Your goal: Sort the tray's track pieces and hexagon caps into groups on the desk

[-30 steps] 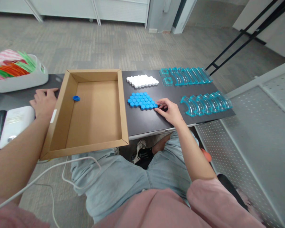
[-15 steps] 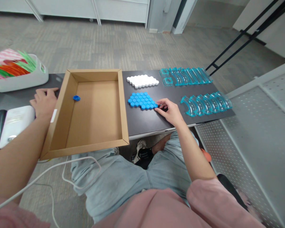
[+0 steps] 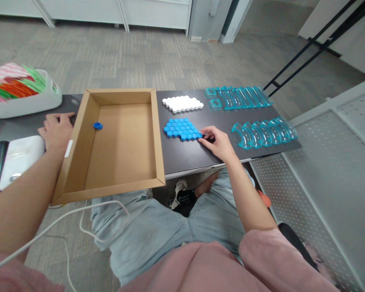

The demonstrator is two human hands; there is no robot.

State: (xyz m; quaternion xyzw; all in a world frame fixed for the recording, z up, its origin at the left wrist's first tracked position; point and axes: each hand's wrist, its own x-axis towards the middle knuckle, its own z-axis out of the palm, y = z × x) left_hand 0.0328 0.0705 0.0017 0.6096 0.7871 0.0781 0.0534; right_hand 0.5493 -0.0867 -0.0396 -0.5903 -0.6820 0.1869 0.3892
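A cluster of blue hexagonal pieces (image 3: 182, 129) lies flat on the dark table, fitted edge to edge. At its right end my right hand (image 3: 217, 142) pinches the outermost blue piece between thumb and fingers. My left hand (image 3: 58, 127) rests on the table with fingers spread, against the left outer side of a cardboard box (image 3: 159, 142). Inside that open box, near its left wall, lies one small blue piece (image 3: 97, 126). Behind the blue cluster is a similar patch of white hexagonal pieces (image 3: 182, 104).
Clear teal curved pieces (image 3: 263, 134) stand in a row at right, with more teal pieces (image 3: 243, 98) behind. At left are a white bin (image 3: 24, 103) of colourful strips and a white device (image 3: 22, 160). A white cable (image 3: 63, 213) crosses my lap.
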